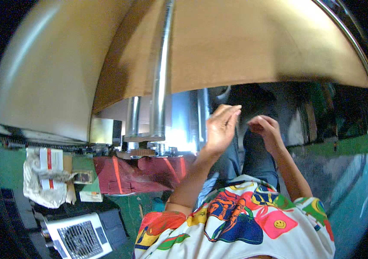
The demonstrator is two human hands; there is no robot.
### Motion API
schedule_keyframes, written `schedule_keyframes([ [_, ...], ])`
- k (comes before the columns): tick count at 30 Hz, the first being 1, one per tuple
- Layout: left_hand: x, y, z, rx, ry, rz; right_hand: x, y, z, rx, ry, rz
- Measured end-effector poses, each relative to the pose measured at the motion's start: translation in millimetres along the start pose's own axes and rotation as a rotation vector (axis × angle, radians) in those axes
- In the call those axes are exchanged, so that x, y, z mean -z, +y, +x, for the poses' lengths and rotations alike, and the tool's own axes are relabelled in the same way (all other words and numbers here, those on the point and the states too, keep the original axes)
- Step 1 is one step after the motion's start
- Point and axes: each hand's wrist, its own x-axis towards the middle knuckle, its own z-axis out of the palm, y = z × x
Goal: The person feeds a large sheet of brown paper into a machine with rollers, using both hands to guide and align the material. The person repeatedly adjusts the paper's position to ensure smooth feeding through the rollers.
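Far left: grubby cloth bundle (41, 196), white grille unit (105, 236) nearer the person. Then maroon panel (149, 179) with orange-red stripes, shiny upright bar (161, 73) beyond it. Tan sheet (222, 47) spans the top centre to right, lower edge just beyond both hands. Left hand (221, 128): fingers drawn narrow. Right hand (266, 127), well apart from the bar: fingers curled in (blurry, can't tell if either of the 2 grips anything).
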Motion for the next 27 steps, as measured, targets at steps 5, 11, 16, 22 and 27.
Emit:
schedule_keyframes([
  [5,4.7,-6.7,-8.5,0.115,0.003,-0.059,16.7,-25.6,11.8,0.023,0.04,-0.006],
  [11,9.2,-13.4,-16.3,0.099,0.031,0.069,36.9,-51.7,33.2,0.071,0.076,0.066],
  [16,20.3,-30.0,-30.8,0.222,-0.006,0.072,51.8,-69.6,50.1,0.061,0.086,0.115],
  [22,26.1,-47.6,-48.3,0.345,0.03,-0.012,64.5,-92.2,63.8,0.118,0.088,0.209],
  [27,35.0,-51.5,-61.7,0.383,-0.009,0.069,81.7,-108.4,73.6,0.173,0.116,0.29],
])
